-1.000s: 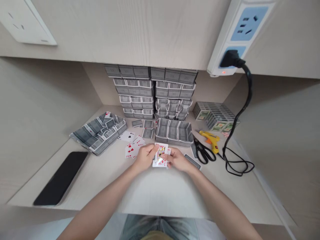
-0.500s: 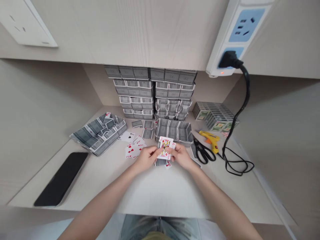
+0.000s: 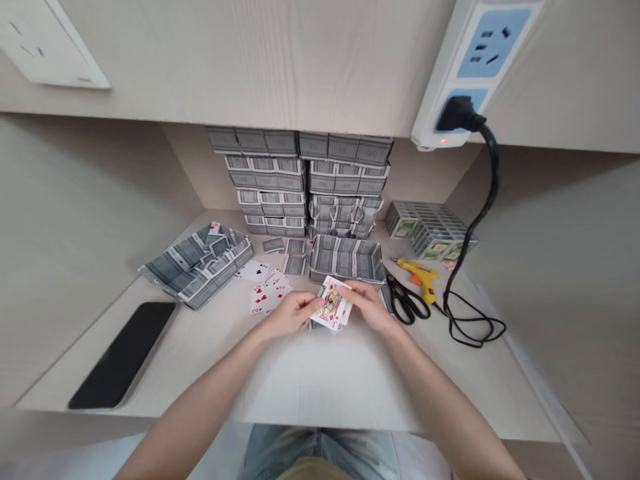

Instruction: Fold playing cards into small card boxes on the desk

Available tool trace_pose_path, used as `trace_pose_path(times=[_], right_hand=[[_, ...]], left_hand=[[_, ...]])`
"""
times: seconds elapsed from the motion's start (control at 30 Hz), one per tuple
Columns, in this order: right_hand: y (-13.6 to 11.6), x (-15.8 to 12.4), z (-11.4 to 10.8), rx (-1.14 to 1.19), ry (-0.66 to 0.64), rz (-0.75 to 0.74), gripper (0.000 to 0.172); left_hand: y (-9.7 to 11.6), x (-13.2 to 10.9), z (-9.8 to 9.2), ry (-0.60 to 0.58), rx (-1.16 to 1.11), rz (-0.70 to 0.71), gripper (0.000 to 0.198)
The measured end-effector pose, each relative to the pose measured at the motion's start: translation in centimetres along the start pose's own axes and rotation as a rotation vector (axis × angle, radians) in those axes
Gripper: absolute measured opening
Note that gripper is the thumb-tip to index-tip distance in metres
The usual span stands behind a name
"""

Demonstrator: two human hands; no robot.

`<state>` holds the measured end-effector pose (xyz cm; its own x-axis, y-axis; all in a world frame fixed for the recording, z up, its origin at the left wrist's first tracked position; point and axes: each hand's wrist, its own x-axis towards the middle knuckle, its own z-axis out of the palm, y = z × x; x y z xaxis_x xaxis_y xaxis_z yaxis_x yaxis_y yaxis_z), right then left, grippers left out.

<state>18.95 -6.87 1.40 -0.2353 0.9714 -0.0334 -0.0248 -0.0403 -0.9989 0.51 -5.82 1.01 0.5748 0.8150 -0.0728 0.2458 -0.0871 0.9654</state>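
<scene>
Between my two hands are a few playing cards (image 3: 331, 303), a red jack of diamonds face up on top. My left hand (image 3: 291, 312) pinches their left edge with thumb and fingers. At the right edge my right hand (image 3: 367, 305) grips them, its thumb over the upper corner. Part of another card lies on the desk under the held ones, mostly hidden. Just behind stands an open box made of cards (image 3: 349, 259). Left of my hands lie loose face-up cards (image 3: 270, 291), and face-down cards (image 3: 295, 264) rest behind them.
A second card box (image 3: 200, 267) holding cards sits at left, near a black phone (image 3: 123, 357). Stacked card boxes (image 3: 267, 180) fill the back. On the right are black scissors (image 3: 407, 301), a yellow glue gun (image 3: 423, 277) with its cord, and wrapped card packs (image 3: 435, 230).
The held cards have tilted clockwise and come slightly nearer to me. My right thumb has shifted from the card's middle toward its upper right corner.
</scene>
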Motion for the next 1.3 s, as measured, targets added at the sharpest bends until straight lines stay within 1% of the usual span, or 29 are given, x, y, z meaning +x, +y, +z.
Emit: trace_pose_path(times=[0.1,0.17,0.23,0.4,0.57,0.7,0.9,1.0,1.07,1.3], right_hand=[[0.3,0.1,0.2,-0.049,0.006,0.032,0.032],[0.7,0.1,0.4,-0.082,-0.018,0.075,0.034],[1.1,0.0,0.7,-0.068,-0.039,0.107,0.034],[1.2,0.0,0.9,0.151,-0.067,0.196,0.034],[1.4,0.3,1.4,0.375,-0.058,0.255,0.032],[1.6,0.5,1.5,0.431,-0.019,0.289,0.034],[1.8,0.5,1.5,0.367,0.012,0.296,0.033],[1.9,0.6,1.8,0.335,-0.017,0.283,0.033],[2.0,0.6,2.0,0.324,-0.02,0.281,0.034],[2.2,0.8,2.2,0.364,-0.042,0.288,0.034]], left_hand=[[-0.1,-0.1,0.6,-0.094,0.025,0.009,0.044],[-0.3,-0.1,1.0,-0.128,0.031,0.013,0.043],[-0.4,-0.1,1.3,-0.143,0.031,0.012,0.042],[-0.4,-0.1,1.2,-0.145,-0.004,0.05,0.039],[-0.3,-0.2,0.9,-0.172,-0.041,0.078,0.04],[-0.6,0.0,0.8,-0.169,-0.067,0.075,0.04],[-1.0,0.0,0.9,-0.155,-0.053,0.012,0.041],[-1.1,-0.2,0.7,-0.134,-0.004,-0.018,0.045],[-1.2,-0.3,0.5,-0.099,0.02,-0.042,0.046],[-1.2,-0.3,0.5,-0.062,-0.004,-0.088,0.046]])
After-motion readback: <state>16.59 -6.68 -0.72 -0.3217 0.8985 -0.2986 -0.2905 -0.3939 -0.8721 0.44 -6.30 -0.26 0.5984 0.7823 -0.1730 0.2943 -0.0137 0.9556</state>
